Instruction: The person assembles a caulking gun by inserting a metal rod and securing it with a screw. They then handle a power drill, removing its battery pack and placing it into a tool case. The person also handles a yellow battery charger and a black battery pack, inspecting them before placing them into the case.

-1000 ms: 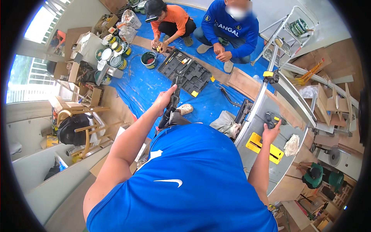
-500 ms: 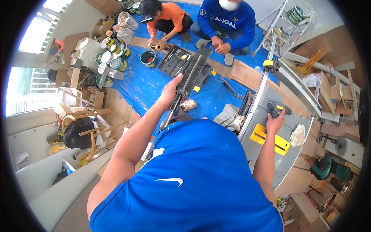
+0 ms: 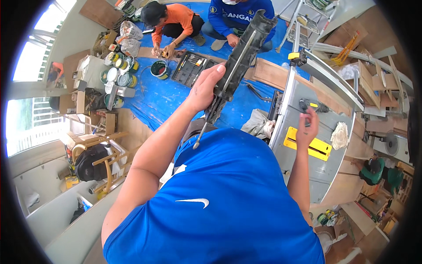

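Observation:
My left hand [image 3: 205,87] is wrapped around a dirty black caulking gun [image 3: 239,59]. Its barrel points up and away to the right, and its thin rod ends near my shirt. Over the grey table-saw top [image 3: 316,169], my right hand [image 3: 307,130] is raised with its fingers loosely extended and nothing visible in them. Just beyond those fingertips, a dark cordless drill [image 3: 314,105] lies on the saw top. A yellow slotted insert plate [image 3: 307,144] lies under and beside my right hand, and a crumpled cream cloth [image 3: 339,136] is to its right.
Two people crouch ahead on a blue tarp [image 3: 151,99], one in an orange shirt [image 3: 180,22], one in a blue top [image 3: 220,22]. An open tool case [image 3: 189,68] and paint bucket [image 3: 160,69] sit there. A stepladder [image 3: 305,22] stands far right; chairs [image 3: 105,163] at left.
The caulking gun has swung up and to the right in my left hand. My right hand has come off the drill and drawn back toward me; the drill stays on the saw top.

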The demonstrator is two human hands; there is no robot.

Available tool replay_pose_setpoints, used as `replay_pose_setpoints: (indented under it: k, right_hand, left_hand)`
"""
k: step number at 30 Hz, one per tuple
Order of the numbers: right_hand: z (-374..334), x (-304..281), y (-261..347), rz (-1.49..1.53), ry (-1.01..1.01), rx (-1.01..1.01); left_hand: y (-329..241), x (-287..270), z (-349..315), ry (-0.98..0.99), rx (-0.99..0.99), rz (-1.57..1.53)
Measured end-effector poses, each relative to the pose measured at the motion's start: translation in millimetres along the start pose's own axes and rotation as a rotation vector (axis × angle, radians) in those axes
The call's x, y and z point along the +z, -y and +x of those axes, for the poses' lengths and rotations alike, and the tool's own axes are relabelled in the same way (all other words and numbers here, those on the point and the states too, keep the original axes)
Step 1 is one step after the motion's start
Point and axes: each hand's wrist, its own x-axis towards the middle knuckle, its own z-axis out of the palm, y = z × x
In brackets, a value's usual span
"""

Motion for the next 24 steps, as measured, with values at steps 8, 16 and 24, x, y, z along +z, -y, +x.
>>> replay_pose_setpoints:
  k: [8,16,24]
  right_hand:
    - [-37.9,31.2,68.3,0.32,0.294,-0.029]
    - [-30.2,16.4,95.3,0.334,0.358,-0.056]
    - [-28.7,11.3,96.0,0.343,0.369,-0.046]
  left_hand:
    - [1.8,17.2,12.9,0.016,0.104,0.049]
    - [-8.0,24.1,9.1,0.084,0.133,-0.068]
    - [-17.9,27.9,5.8,0.107,0.189,-0.094]
